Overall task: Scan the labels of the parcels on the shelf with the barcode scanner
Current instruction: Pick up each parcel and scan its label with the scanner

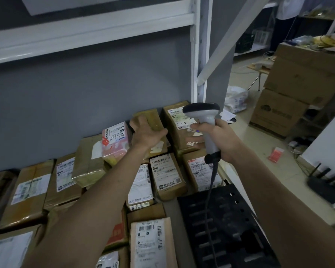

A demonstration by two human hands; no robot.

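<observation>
Parcels [167,176] in brown wrapping with white labels crowd a grey shelf [170,211], seen from the head camera. Right hand [223,141] grips the handle of a grey barcode scanner [206,120], fingers curled round it, head up and facing the parcels; its cable [211,192] hangs below the fist. Left of that grip, the left hand [146,132] reaches forward with fingers spread and relaxed over a plain brown parcel [153,120], whether touching it is unclear. A black perforated tray [224,227] lies below the scanner.

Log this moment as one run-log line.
right hand: grips barcode scanner, raised over parcels | left hand: open, reaching to yellow-taped parcel at shelf back | scan: not evident
</observation>
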